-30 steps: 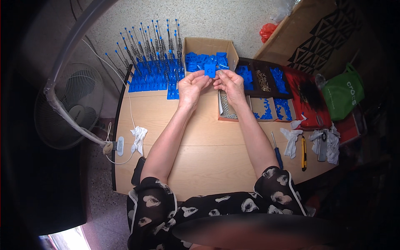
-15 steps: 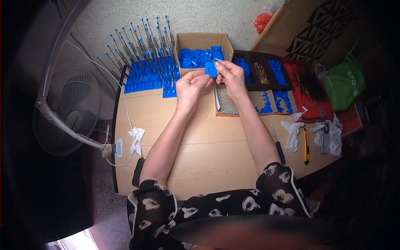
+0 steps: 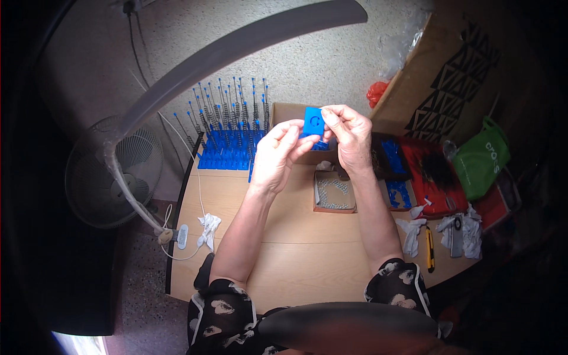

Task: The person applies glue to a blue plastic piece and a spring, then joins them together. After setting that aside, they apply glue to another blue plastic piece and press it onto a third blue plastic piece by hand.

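A small flat blue plastic plate, with a dark curved slot in its face, is held up between my two hands. My right hand pinches its right edge between thumb and fingers. From the left, my left hand is closed with its fingertips at the plate's lower left edge. Behind the plate stands a cardboard box; more blue pieces show in it, mostly covered by my hands. Left of them are upright black springs on rods with blue tips, set in rows of blue bases.
Right of my left forearm sits a small box of silvery metal bits. Trays of blue parts lie beyond my right forearm, near a yellow cutter and white cloths. A grey lamp arm arches over the left side; a fan stands there.
My head view has tilted up, so the table sits lower in it. Both hands have lifted the blue plate, which now shows its face more fully.
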Motion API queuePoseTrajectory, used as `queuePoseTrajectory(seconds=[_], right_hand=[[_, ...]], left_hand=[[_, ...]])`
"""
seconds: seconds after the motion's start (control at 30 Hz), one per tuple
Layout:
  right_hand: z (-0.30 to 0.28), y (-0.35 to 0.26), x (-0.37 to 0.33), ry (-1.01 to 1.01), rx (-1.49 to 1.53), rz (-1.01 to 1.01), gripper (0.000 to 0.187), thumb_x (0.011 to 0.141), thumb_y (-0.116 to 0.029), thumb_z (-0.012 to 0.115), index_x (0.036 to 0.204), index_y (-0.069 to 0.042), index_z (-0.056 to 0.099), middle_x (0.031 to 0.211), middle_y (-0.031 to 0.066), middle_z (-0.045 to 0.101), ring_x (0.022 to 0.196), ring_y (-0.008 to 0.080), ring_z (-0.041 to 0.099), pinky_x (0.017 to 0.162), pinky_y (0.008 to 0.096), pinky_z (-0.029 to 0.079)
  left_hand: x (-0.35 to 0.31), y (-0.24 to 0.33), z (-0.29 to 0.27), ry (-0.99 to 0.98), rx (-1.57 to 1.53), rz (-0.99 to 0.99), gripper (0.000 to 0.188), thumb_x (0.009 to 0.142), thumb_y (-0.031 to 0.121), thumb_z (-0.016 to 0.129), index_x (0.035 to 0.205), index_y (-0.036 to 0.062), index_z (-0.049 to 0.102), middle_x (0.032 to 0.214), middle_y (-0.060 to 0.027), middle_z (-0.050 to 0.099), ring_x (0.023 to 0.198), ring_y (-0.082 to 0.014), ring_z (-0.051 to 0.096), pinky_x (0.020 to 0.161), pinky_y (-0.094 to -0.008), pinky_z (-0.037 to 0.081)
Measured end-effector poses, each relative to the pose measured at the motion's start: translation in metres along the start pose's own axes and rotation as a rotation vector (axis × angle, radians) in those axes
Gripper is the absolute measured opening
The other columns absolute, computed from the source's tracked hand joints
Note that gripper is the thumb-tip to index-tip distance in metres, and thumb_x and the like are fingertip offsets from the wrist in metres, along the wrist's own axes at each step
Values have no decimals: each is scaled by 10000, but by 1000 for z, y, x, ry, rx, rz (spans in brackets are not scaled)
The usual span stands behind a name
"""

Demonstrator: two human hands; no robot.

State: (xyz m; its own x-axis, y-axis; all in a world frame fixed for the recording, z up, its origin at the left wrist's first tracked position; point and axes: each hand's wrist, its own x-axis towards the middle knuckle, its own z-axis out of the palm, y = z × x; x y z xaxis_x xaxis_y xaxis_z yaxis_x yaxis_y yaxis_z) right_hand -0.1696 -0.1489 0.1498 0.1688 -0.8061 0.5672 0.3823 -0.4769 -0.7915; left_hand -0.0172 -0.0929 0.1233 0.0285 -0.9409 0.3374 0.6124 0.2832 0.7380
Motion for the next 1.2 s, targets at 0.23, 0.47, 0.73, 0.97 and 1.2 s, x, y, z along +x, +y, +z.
queuePoseTrajectory(seconds=[0.23,0.47,0.73,0.97,1.2], right_hand=[[13,-27,-8,-97,-162,-81,141,947,-112,669,976,23,701,814,16,684,671,28,576,605,181,475],[24,-40,-22,-96,-137,-26,136,953,-80,652,1012,41,675,844,33,680,703,41,597,617,186,488],[11,4,-101,29,-227,66,110,972,-126,617,945,-21,635,746,-48,579,600,7,475,542,177,394],[8,58,-213,-240,-521,239,89,913,-77,674,899,10,666,666,-40,583,558,10,465,500,218,396],[-3,77,-222,-145,-466,339,105,905,-75,677,886,27,665,633,-25,568,526,7,421,471,228,353]], left_hand=[[-1,13,-1,-161,-67,-103,498,984,265,619,1366,-25,485,1174,-125,655,1003,-190,694,850,-257,603],[-4,12,-8,-238,-171,-152,509,959,252,658,1356,-16,484,1156,-122,649,990,-187,685,843,-259,608],[-4,12,-13,-122,-198,-157,471,967,186,634,1376,4,491,1180,-110,652,1002,-190,682,878,-278,592],[-9,12,-17,-144,-223,-164,471,940,129,657,1364,13,490,1199,-129,631,1071,-248,648,912,-300,578],[-13,-5,-12,-109,-286,-240,382,932,175,685,1272,49,565,1156,-107,631,1026,-223,601,875,-329,509]])
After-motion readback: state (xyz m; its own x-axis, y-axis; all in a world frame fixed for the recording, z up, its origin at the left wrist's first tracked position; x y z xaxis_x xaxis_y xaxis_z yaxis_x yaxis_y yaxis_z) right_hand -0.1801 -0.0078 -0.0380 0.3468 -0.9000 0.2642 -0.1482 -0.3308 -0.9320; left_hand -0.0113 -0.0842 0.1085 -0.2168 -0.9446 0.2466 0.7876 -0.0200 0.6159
